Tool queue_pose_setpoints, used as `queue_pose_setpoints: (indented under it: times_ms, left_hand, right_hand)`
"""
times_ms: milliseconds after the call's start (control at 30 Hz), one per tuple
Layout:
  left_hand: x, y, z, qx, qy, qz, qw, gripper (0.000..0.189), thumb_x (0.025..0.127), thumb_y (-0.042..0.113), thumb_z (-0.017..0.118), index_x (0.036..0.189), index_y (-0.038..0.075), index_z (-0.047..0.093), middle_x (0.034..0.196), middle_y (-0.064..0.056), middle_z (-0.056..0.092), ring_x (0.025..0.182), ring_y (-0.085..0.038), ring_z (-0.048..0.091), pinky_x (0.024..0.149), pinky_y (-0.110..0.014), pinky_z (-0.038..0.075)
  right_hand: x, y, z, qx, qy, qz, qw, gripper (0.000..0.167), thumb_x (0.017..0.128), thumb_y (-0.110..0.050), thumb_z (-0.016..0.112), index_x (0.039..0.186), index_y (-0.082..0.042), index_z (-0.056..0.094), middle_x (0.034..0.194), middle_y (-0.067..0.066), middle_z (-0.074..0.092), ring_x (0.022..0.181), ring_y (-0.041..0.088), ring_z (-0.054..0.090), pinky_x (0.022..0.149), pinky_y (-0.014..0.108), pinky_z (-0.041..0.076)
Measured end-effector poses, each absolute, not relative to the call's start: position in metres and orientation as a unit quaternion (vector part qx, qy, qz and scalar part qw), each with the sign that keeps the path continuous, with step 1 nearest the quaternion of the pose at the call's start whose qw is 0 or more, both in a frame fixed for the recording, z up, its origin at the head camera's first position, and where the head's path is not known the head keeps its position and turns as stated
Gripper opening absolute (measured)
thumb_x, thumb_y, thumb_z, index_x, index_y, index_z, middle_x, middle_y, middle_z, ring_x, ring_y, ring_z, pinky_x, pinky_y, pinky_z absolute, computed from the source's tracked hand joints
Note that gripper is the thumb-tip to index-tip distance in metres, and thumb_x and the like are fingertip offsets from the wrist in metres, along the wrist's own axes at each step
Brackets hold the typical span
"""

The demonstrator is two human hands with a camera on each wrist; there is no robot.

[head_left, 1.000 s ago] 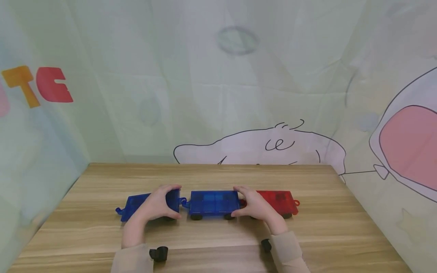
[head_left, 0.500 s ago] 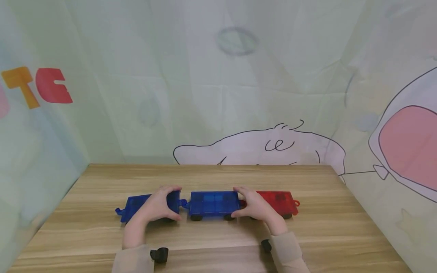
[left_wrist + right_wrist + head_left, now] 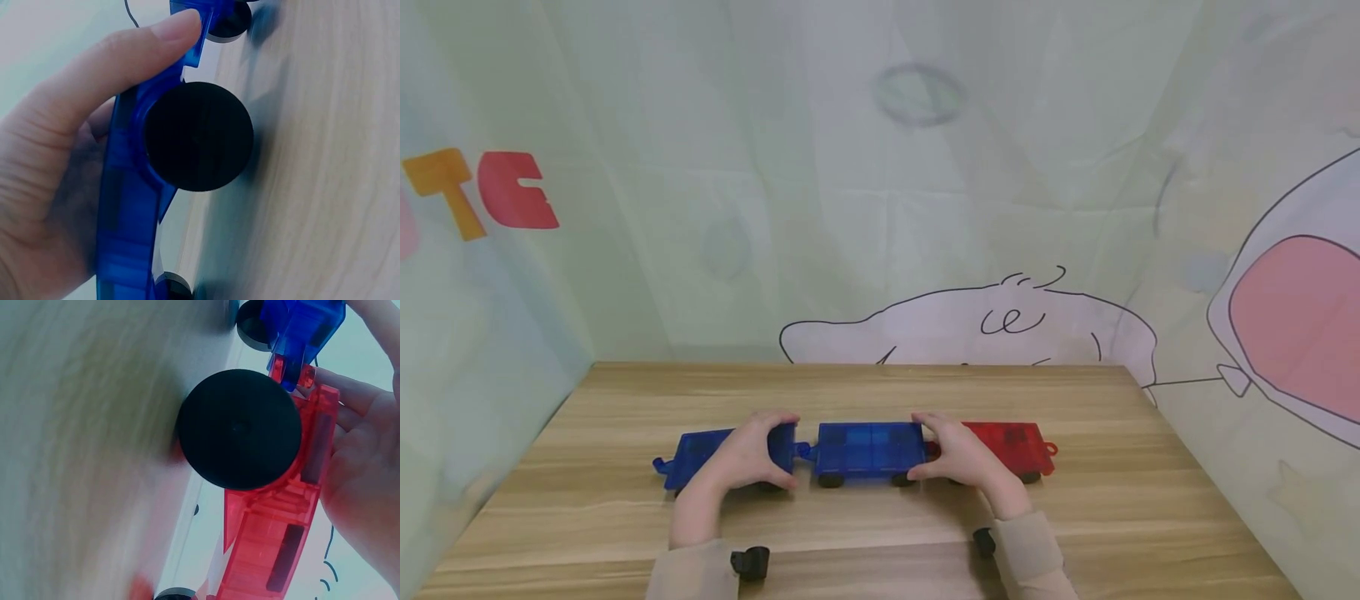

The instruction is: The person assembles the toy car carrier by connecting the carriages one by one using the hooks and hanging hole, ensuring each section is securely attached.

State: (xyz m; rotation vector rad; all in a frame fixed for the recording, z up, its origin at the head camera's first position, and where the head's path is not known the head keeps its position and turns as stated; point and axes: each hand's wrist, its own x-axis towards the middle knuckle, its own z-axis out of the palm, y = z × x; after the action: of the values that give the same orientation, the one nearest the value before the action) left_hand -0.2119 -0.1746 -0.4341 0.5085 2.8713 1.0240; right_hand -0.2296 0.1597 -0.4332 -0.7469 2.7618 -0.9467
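Note:
Three toy train cars of see-through plastic with black wheels stand in a row on the wooden table. My left hand (image 3: 741, 458) grips the right part of the left blue train car (image 3: 696, 452), thumb on the near side and fingers on the far side. My right hand (image 3: 958, 454) holds the right end of the middle blue train car (image 3: 871, 450) between thumb and fingertips, its palm over the red train car (image 3: 1011, 446). In the right wrist view, a blue hook (image 3: 291, 376) sits in the red car's ring. The two blue cars meet at their couplings (image 3: 803, 451).
The wooden table (image 3: 865, 533) reaches back to a hanging cloth (image 3: 685, 208) with printed cartoon shapes. A black wrist-worn device (image 3: 751, 563) sits by the left sleeve, another black device (image 3: 984, 542) by the right sleeve.

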Motion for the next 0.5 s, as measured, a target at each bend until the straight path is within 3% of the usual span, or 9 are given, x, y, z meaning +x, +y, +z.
queue_pose_setpoints:
  times_ms: [500]
  left_hand:
    - [-0.2130,-0.1719,-0.4350,0.158,0.933,0.322,0.031,0.091,0.055,0.027,0.095,0.133,0.001,0.056,0.136,-0.022,0.056,0.128,-0.045,0.048,0.104,-0.062,0.040]
  right_hand:
    - [-0.2290,0.1597,-0.4325,-0.249,0.916,-0.307,0.064,0.082,0.074,-0.028,0.086,0.140,0.005,0.048,0.143,0.022,0.050,0.132,0.038,0.048,0.108,0.055,0.041]
